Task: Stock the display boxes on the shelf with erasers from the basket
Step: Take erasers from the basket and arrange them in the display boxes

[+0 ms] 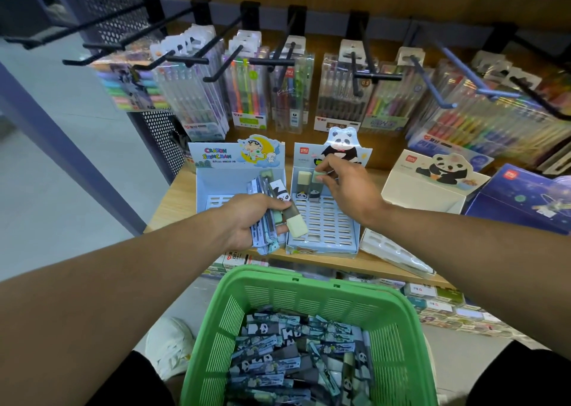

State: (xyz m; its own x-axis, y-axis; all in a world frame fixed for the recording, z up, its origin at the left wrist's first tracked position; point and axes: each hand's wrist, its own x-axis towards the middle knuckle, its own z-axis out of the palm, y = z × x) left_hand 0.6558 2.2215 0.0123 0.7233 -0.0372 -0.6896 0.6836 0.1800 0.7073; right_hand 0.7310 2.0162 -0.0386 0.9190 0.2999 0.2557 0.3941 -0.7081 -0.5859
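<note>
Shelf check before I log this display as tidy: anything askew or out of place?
Yes: a white tray lies tilted at the shelf edge, its corner overhanging, right of the panda box.

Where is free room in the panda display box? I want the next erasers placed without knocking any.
The slotted floor of the blue panda display box is bare in front of the two standing erasers. Its back-left corner is crowded: the right hand holds a green eraser there.
</note>
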